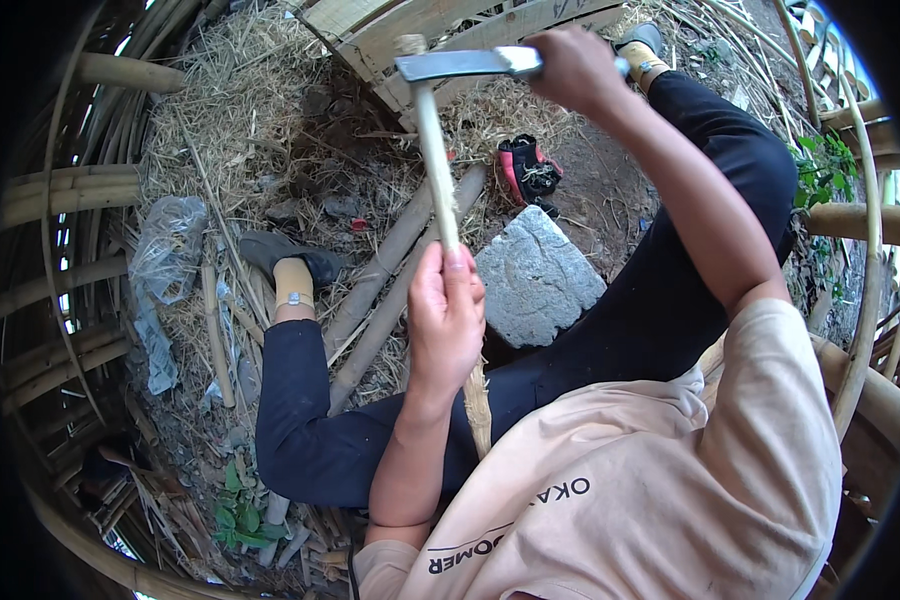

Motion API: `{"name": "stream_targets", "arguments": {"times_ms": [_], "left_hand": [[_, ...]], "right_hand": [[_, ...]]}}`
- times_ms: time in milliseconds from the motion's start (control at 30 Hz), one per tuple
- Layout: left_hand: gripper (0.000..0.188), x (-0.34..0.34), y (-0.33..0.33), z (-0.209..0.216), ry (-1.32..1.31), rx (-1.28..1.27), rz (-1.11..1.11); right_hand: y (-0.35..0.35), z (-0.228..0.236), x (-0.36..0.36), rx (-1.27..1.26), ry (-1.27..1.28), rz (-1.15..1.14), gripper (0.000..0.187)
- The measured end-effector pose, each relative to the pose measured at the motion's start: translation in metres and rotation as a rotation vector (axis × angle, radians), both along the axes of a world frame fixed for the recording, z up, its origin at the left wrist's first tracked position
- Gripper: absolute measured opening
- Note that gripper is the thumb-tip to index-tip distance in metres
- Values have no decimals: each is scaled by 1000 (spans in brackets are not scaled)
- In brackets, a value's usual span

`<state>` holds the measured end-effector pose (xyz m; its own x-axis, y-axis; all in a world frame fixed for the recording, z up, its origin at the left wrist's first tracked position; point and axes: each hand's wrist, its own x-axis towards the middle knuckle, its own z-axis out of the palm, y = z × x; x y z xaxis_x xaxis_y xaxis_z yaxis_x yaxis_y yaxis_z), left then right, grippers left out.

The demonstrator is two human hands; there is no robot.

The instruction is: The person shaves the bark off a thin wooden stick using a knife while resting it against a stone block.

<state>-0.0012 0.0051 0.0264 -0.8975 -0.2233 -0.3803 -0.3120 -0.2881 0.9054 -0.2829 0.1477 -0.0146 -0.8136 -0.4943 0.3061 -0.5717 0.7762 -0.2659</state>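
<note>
**Pale stick (436, 150) crossed by a broad-bladed knife (460, 64) near its upper end**

Clock directions are taken from the middle of the view. The stick is gripped around its middle by the left hand (448, 325), closed at the centre, with the thumb laid along the wood. From there the stick is slanted up to 12 o'clock, slightly toward 11. Its rougher lower part is seen toward 6 o'clock, over the dark trousers (370, 450) and reaching the edge of the beige shirt (660, 460).

At 1 o'clock the knife's handle is enclosed by the right hand (575, 75). The blade is pointed toward 9 o'clock and laid across the stick in the view; whether the wood is touched by it cannot be told.

Just beside the left hand, toward 3 o'clock, a grey stone block (540, 275) is set on the ground. A red-and-black item (528, 172) is seen beyond it at 1 o'clock. Bamboo poles (382, 275) are laid toward 10 o'clock from the left hand. A clear plastic bag (170, 250) is seen between 9 and 10 o'clock, and a slatted wooden structure (390, 45) is placed at 12 o'clock.
</note>
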Motion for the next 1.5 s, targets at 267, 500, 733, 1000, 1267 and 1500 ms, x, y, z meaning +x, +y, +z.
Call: {"name": "stream_targets", "arguments": {"times_ms": [267,500,733,1000,1267,1500], "left_hand": [[25,-5,-16,1,25,49,15],[22,-6,-28,-7,-108,158,38],[25,-7,-9,-12,-36,81,29],[27,-5,1,-5,-62,71,-24],[26,-7,1,-5,-16,197,-53],[27,-7,-13,-11,-22,206,24]], "right_hand": [[21,-3,-1,-223,-36,-65,29],[-8,4,45,-115,-236,276,23],[-19,9,76,0,-270,330,12],[-8,-7,15,27,-26,98,21],[49,10,-12,-356,95,-24,31],[4,23,44,-223,-169,360,12]]}}
